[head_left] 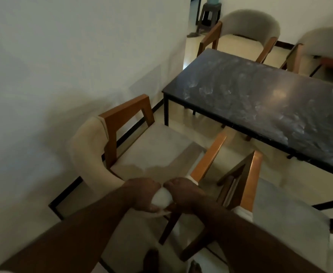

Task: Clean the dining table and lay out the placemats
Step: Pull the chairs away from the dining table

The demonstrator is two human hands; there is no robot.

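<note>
A dim room it was, with a pale wall (43, 66) on our left. The dark dining table (260, 91) stood ahead to the right, its top streaked with pale smears and its far end cut off by the frame. Close in, over the back of a wooden-armed chair (157, 142), our left hand (142, 196) and right hand (187, 196) met, the fingers of both curled round a white bundle (161, 197). Whether it was cloth we couldn't tell through the blur.

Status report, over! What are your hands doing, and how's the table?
Left hand and right hand both grip a balled white cloth. Table streaky, nothing laid on it. Chair right below hands.
</note>
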